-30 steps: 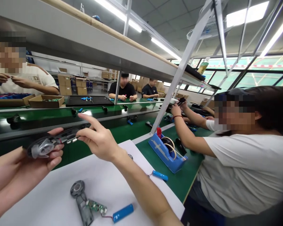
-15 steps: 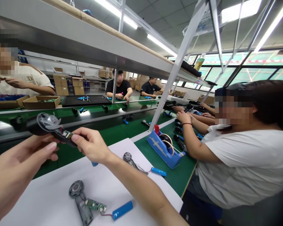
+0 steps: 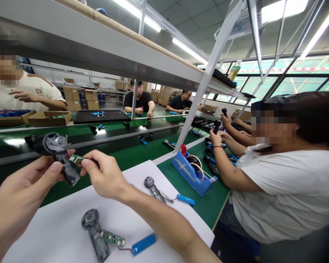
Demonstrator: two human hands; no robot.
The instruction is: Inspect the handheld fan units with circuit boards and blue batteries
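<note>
My left hand [image 3: 30,184] is closed around the grey handle half of a handheld fan housing [image 3: 69,173], raised above the white paper. A clear plastic impeller [image 3: 55,142] sits in the housing's round head. Thin wires run from that head to a small green circuit board [image 3: 76,159], which my right hand [image 3: 105,175] pinches by its end, just beside the handle. On the paper below lie a second grey housing half [image 3: 94,233], a green board [image 3: 113,238] and a blue battery cell [image 3: 144,244] joined by wires. Farther right rests another housing half [image 3: 155,190] with a blue cell [image 3: 185,199].
A blue tape dispenser [image 3: 190,175] stands right of the white paper [image 3: 134,212]. Beyond it, a co-worker in a white shirt [image 3: 287,186] holds a black part. Fan parts lie along the green conveyor [image 3: 120,146]. A sloping white post [image 3: 193,113] rises nearby.
The circuit board has come away from the handle to its side, still pinched in my right hand. The housing has tilted, showing its grey inside. The right co-worker has raised a black part.
</note>
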